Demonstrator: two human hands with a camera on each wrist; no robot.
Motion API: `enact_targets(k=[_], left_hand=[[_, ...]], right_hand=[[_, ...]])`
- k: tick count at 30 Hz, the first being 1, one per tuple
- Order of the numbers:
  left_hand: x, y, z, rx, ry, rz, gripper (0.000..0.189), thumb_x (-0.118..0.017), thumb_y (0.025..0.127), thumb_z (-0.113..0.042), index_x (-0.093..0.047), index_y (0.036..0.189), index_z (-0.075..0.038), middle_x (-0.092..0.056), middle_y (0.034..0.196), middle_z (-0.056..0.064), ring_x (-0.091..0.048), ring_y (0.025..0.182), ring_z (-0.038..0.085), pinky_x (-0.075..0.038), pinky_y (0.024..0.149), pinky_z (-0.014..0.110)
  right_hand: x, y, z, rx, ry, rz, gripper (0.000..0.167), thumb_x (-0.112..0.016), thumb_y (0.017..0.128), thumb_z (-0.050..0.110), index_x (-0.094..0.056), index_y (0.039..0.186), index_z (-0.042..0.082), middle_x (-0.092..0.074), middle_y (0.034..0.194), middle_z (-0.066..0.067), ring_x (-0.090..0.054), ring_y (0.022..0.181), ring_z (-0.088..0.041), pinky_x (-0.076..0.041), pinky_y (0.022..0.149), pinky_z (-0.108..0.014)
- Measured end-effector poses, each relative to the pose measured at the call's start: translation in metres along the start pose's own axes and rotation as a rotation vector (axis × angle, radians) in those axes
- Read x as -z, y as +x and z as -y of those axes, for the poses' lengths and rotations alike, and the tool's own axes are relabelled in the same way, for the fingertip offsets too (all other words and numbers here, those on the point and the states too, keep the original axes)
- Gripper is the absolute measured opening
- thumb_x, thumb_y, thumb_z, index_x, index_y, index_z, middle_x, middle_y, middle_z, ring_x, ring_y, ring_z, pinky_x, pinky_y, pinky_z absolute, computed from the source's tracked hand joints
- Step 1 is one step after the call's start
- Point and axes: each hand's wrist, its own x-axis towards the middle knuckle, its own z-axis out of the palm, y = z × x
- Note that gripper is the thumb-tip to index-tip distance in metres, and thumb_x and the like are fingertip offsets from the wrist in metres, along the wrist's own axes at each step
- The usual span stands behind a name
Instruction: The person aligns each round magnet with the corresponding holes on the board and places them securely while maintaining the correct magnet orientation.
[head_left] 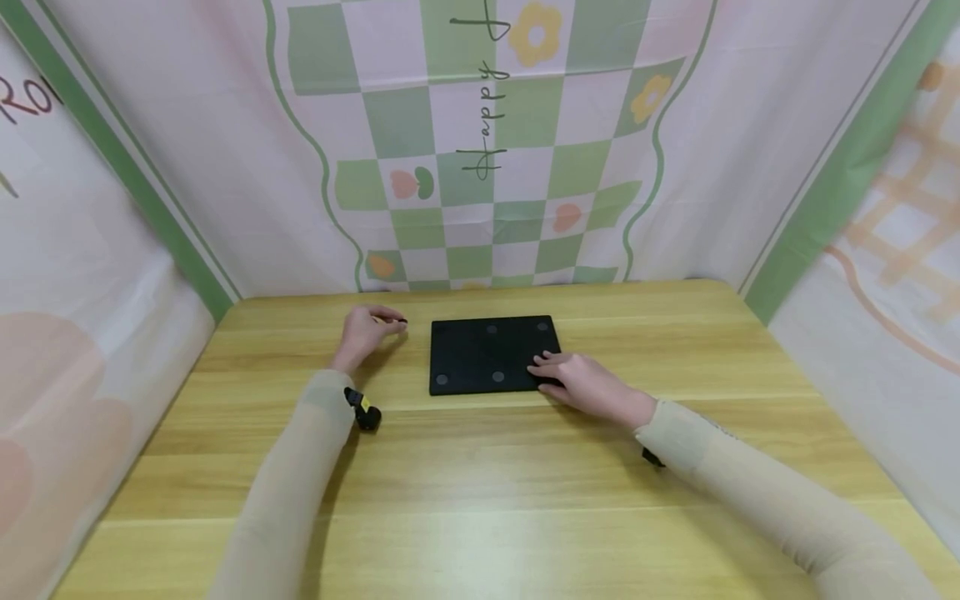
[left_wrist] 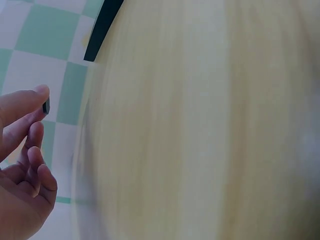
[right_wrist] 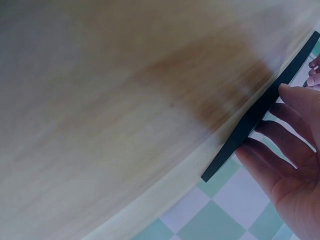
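A flat black rectangular board (head_left: 480, 354) lies on the wooden table, with several round grey spots on its upper face. My right hand (head_left: 588, 385) rests over its right end, fingertips on the top face and thumb by the near edge. From the right wrist view, the thumb and fingertips touch the upper side of the board (right_wrist: 250, 120). Left of the board, my left hand (head_left: 367, 333) pinches a small dark piece (left_wrist: 46, 106) between thumb and forefinger. The other fingers of that hand are loosely curled in the left wrist view.
The wooden table (head_left: 480, 483) ends at the back against a hanging green-and-white checked cloth (head_left: 525, 179). Printed cloth also hangs on the left (head_left: 82, 275) and right (head_left: 847, 292). A small black camera (head_left: 366, 414) is strapped to the left wrist.
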Motion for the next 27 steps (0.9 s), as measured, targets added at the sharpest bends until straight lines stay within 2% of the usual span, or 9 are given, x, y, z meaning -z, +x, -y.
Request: enact_targets(k=[7, 14, 27], left_hand=[[-0.006, -0.001, -0.005, 0.01, -0.013, 0.016, 0.015, -0.074, 0.083, -0.025, -0.075, 0.094, -0.015, -0.069, 0.101, 0.005, -0.058, 0.089, 0.021, -0.044, 0.072, 0.031], [-0.012, 0.0, -0.009, -0.01, -0.014, 0.009, 0.014, -0.074, 0.083, -0.024, -0.075, 0.092, -0.013, -0.069, 0.098, 0.006, -0.057, 0.084, 0.021, -0.044, 0.068, 0.03], [-0.023, 0.004, -0.015, -0.013, -0.031, 0.027, 0.015, -0.075, 0.082, -0.026, -0.075, 0.091, -0.014, -0.07, 0.098, 0.005, -0.055, 0.084, 0.021, -0.042, 0.07, 0.03]], right_hand=[[0.0, 0.0, 0.0, -0.001, -0.005, 0.0, 0.033, -0.065, 0.09, 0.017, -0.066, 0.12, 0.003, -0.06, 0.126, -0.02, -0.057, 0.118, -0.034, -0.048, 0.093, -0.046], [0.0, 0.0, 0.0, 0.009, -0.009, -0.007, 0.033, -0.065, 0.09, 0.017, -0.066, 0.12, 0.003, -0.061, 0.125, -0.02, -0.058, 0.117, -0.034, -0.049, 0.093, -0.046], [0.001, 0.001, 0.002, 0.0, 0.001, 0.0, 0.033, -0.064, 0.091, 0.017, -0.066, 0.12, 0.003, -0.06, 0.125, -0.02, -0.057, 0.118, -0.035, -0.048, 0.093, -0.046]])
